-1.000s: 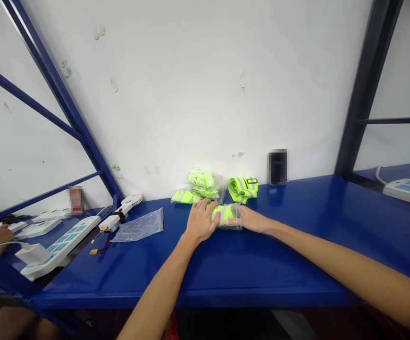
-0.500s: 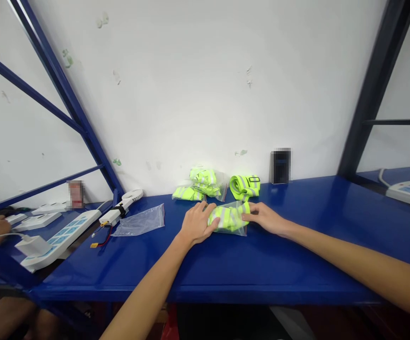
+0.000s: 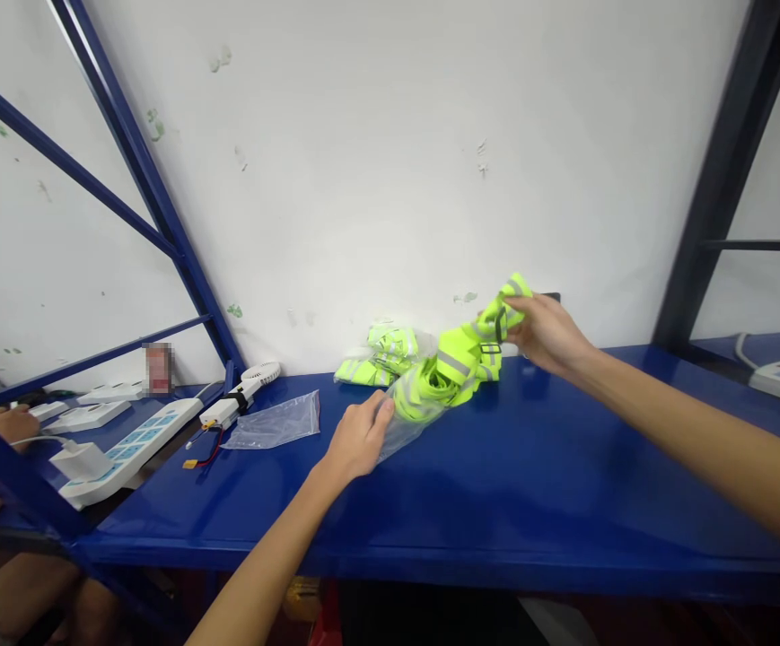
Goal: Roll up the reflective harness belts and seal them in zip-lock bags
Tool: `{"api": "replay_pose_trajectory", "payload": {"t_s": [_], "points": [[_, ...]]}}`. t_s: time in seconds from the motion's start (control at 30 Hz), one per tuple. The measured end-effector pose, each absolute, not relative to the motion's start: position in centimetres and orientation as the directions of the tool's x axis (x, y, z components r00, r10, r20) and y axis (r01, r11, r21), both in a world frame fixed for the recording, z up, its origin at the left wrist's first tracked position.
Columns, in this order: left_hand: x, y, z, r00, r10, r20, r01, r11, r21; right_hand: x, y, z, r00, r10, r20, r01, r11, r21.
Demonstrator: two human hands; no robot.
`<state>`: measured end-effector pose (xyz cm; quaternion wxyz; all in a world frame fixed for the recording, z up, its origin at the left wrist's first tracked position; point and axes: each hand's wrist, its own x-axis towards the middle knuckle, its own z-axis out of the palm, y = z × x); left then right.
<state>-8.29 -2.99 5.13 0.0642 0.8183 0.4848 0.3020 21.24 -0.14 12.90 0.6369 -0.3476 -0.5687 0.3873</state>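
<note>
My left hand point(image 3: 359, 436) is closed on a clear plastic bag point(image 3: 398, 437), held just over the blue table. A neon-yellow reflective strap point(image 3: 453, 363) with grey stripes stretches up to the right out of the bag's mouth; its coiled lower part is still inside. Raised near the wall, my right hand point(image 3: 547, 334) grips the strap's upper end, close to a dark buckle. Behind, bagged yellow straps point(image 3: 393, 344) lie against the wall. A second loose strap coil point(image 3: 490, 366) is partly hidden behind the held one.
On the left of the table point(image 3: 565, 502) lie a flat clear bag point(image 3: 275, 422), a small white fan point(image 3: 260, 372) and a red-black wire lead point(image 3: 213, 446). Power strips point(image 3: 137, 449) and another person's hand point(image 3: 11, 422) are beyond the blue frame. A dark object at the wall is mostly covered by my right hand.
My right hand has moved up and right, drawing the strap partly out of the bag. My left hand has shifted slightly down and left with the bag.
</note>
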Motion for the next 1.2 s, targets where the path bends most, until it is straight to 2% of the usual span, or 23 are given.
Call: {"api": "replay_pose_trajectory", "payload": {"t_s": [0.1, 0.2, 0.27, 0.33, 0.47, 0.57, 0.67, 0.73, 0.8, 0.87, 0.97, 1.1, 1.2], "points": [[-10.3, -4.3, 6.8, 0.316, 0.879, 0.356, 0.734, -0.464, 0.495, 19.9, 1.6, 15.8, 0.206, 0.826, 0.525, -0.169, 0.558, -0.812], [-13.7, -5.6, 7.5, 0.292, 0.937, 0.194, 0.797, -0.350, 0.492, 20.3, 3.5, 18.8, 0.453, 0.691, 0.563, -0.251, 0.705, -0.663], [-16.6, -6.3, 7.5, 0.246, 0.959, 0.139, 0.804, -0.282, 0.524, 21.0, 4.6, 20.7, 0.545, 0.577, 0.608, -0.201, 0.794, -0.574], [-19.3, -6.7, 7.3, 0.185, 0.971, 0.151, 0.816, -0.237, 0.527, 21.7, 5.6, 22.1, 0.510, 0.537, 0.672, -0.068, 0.804, -0.591], [-23.3, -5.9, 7.8, 0.053, 0.982, 0.180, 0.896, -0.126, 0.426, 22.2, 7.2, 23.5, 0.375, 0.510, 0.774, 0.189, 0.776, -0.602], [-24.3, -4.6, 8.7, -0.019, 0.982, 0.188, 0.960, -0.035, 0.279, 22.4, 8.1, 22.9, 0.334, 0.484, 0.809, 0.386, 0.712, -0.586], [-24.0, -3.3, 9.9, -0.048, 0.965, 0.257, 0.993, 0.017, 0.120, 22.9, 8.9, 20.6, 0.262, 0.537, 0.802, 0.700, 0.466, -0.542], [-23.8, -2.5, 10.6, -0.009, 0.964, 0.267, 0.999, 0.000, 0.036, 23.3, 9.7, 18.0, 0.141, 0.682, 0.718, 0.840, 0.301, -0.451], [-23.9, -1.7, 11.2, 0.045, 0.972, 0.232, 0.998, -0.035, -0.048, 23.8, 10.4, 15.1, 0.040, 0.776, 0.630, 0.856, 0.298, -0.422], [-24.7, -0.8, 11.5, 0.066, 0.974, 0.216, 0.992, -0.040, -0.122, 24.3, 11.1, 12.2, -0.190, 0.886, 0.423, 0.890, 0.337, -0.306], [-26.5, 0.3, 10.5, 0.024, 0.968, 0.252, 0.984, 0.022, -0.178, 24.5, 11.2, 8.3, -0.372, 0.897, 0.240, 0.892, 0.417, -0.174], [-28.5, 1.2, 6.7, -0.010, 0.960, 0.281, 0.972, 0.075, -0.222, 23.5, 9.1, 5.0, -0.531, 0.824, 0.197, 0.831, 0.552, -0.070], [-29.1, 1.6, 3.1, -0.054, 0.981, 0.184, 0.986, 0.082, -0.147, 22.6, 7.1, 4.8, -0.605, 0.766, 0.216, 0.787, 0.617, 0.013]]}}
